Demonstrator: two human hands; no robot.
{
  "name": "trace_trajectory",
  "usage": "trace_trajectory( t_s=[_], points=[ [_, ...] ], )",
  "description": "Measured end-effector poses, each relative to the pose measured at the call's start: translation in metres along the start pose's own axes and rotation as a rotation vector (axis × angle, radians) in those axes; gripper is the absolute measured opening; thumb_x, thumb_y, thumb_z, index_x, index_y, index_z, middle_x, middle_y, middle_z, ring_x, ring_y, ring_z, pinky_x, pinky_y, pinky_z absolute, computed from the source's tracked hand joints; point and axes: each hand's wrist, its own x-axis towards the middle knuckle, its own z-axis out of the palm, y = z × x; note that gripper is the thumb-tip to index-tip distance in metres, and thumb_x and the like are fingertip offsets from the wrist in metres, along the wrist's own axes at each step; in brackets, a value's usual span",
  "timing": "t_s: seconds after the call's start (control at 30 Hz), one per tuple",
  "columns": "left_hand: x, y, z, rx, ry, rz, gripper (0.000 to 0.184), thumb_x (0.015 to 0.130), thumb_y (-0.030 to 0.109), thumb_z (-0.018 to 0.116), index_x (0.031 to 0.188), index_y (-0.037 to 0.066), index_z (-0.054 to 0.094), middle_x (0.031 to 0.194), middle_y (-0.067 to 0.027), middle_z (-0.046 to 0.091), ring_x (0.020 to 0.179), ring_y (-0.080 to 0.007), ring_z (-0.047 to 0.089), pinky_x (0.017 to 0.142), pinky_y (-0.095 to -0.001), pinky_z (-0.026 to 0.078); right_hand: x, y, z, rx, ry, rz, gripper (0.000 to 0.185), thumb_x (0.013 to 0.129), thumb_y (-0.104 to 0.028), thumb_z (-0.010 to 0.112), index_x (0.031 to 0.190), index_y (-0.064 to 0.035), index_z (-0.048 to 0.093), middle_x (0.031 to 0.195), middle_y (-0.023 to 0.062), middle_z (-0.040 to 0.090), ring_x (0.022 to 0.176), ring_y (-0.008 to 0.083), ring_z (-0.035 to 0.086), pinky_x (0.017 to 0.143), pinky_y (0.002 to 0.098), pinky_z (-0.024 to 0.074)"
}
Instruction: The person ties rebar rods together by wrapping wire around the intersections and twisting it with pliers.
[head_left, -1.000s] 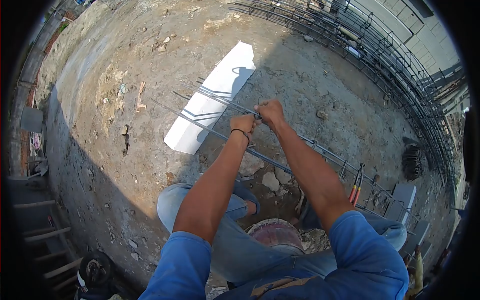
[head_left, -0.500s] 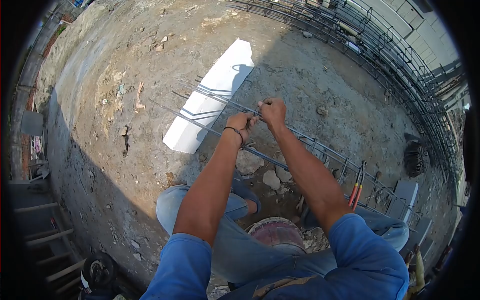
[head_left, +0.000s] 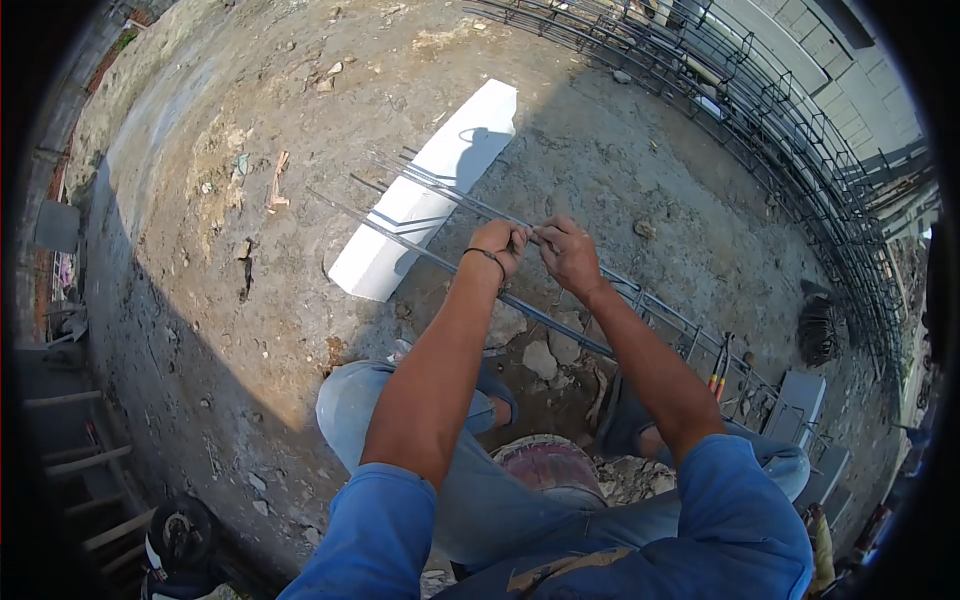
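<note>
A narrow steel rebar cage (head_left: 560,321) crosses in front of my knees, its far bar ends reaching over a long white block (head_left: 425,195). My left hand (head_left: 500,247) is closed at the bar farther from me, thumb against curled fingers. Right beside it on the same bar, my right hand (head_left: 570,258) is closed too, its fingertips nearly meeting the left ones. Whatever is pinched between the fingers is too small or hidden to make out. Pincers with red and yellow handles (head_left: 719,372) hang on the cage, right of my right forearm.
Between my legs is a worn pinkish bucket-like object (head_left: 552,466). Broken stones (head_left: 541,360) lie under the cage. A larger stack of rebar cages (head_left: 790,150) curves along the right. A dark wire coil (head_left: 820,330) and grey blocks (head_left: 797,405) lie at right.
Both hands have shifted slightly right. My right hand has turned and come down, and my left fingers have curled tighter. The handles of the pincers are now partly covered by my right arm.
</note>
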Motion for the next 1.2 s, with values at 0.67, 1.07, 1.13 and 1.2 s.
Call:
trace_trajectory(
  t_s=[0.67, 1.07, 1.13, 1.2],
  points=[
    [-0.007, 0.006, 0.003, -0.034, 0.033, 0.057, 0.015, 0.095, -0.003, 0.046, 0.094, -0.012, 0.058, 0.080, -0.0117, 0.061, 0.059, -0.0095, 0.059, 0.046, -0.0131, 0.051, 0.033, 0.001, 0.009, -0.237, -0.239, 0.221, 0.042, 0.076, -0.021, 0.086, 0.109, 0.0019, 0.072, 0.095, 0.0231, 0.069, 0.089, 0.0412, 0.068, 0.078, 0.0492, 0.0538],
    [-0.019, 0.002, 0.005, 0.033, 0.036, 0.093, 0.015, 0.097, -0.001, 0.047, 0.091, -0.011, 0.058, 0.078, -0.0090, 0.061, 0.055, -0.0072, 0.057, 0.044, -0.0130, 0.050, 0.044, 0.003, 0.030, -0.446, -0.388, 0.084, 0.021, 0.081, -0.019, 0.071, 0.095, -0.0044, 0.075, 0.087, 0.0260, 0.070, 0.082, 0.0434, 0.069, 0.072, 0.0521, 0.0541],
    [-0.020, 0.002, 0.004, 0.012, 0.019, 0.080, 0.016, 0.096, -0.001, 0.047, 0.091, -0.011, 0.059, 0.077, -0.0092, 0.061, 0.054, -0.0072, 0.057, 0.044, -0.0130, 0.050, 0.047, 0.008, 0.030, -0.168, -0.347, 0.161, 0.028, 0.081, -0.009, 0.071, 0.108, -0.0010, 0.072, 0.083, 0.0238, 0.071, 0.077, 0.0372, 0.071, 0.068, 0.0466, 0.0548],
    [-0.022, 0.002, 0.009, 0.031, 0.050, 0.100, 0.016, 0.096, -0.002, 0.048, 0.090, -0.010, 0.059, 0.076, -0.0090, 0.061, 0.053, -0.0072, 0.056, 0.044, -0.0128, 0.050, 0.053, 0.013, 0.017, 0.104, -0.399, 0.360, 0.033, 0.080, -0.005, 0.071, 0.112, 0.0020, 0.069, 0.081, 0.0208, 0.072, 0.075, 0.0320, 0.071, 0.067, 0.0428, 0.0547]
  ],
)
